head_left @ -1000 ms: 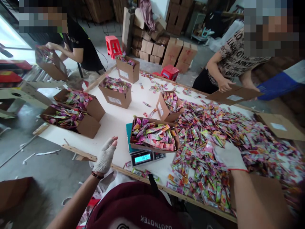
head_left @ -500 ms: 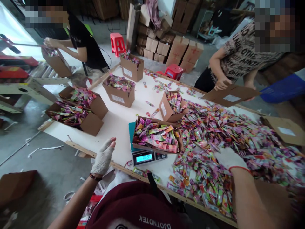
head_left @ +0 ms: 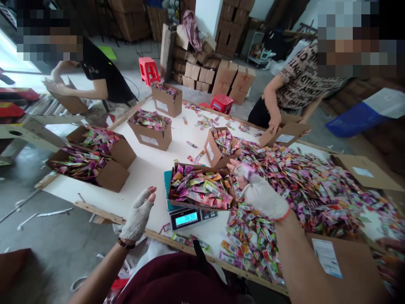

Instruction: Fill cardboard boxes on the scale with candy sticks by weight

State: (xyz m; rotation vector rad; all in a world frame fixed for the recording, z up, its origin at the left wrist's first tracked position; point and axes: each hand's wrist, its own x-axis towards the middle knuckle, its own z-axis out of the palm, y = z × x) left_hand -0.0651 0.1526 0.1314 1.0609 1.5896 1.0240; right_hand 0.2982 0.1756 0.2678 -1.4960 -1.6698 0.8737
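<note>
Both my hands wear pale fingerless gloves. My left hand [head_left: 139,215] hovers over the table's near edge, left of the scale, fingers stretched out and holding nothing. A digital scale [head_left: 186,218] with a lit display carries an open cardboard box [head_left: 196,207] full of small colourful packets [head_left: 202,185]. At this box's right end is my right hand [head_left: 257,188], its fingers apart and pointing toward the box; I make out nothing held in it. Beneath and beyond that hand spreads a large heap of loose packets [head_left: 303,181] in pink, purple and green.
Filled boxes [head_left: 115,177] stand at the table's left, with two more [head_left: 155,141] behind. A tilted box [head_left: 212,147] holds packets behind the scale. A co-worker at the far right handles a carton [head_left: 283,131]; another works at the left. A box [head_left: 348,261] sits near my right forearm.
My right hand has moved left from the packet heap to the right end of the box on the scale. The scale's reading has changed slightly. The right co-worker's carton has changed from flat to partly opened.
</note>
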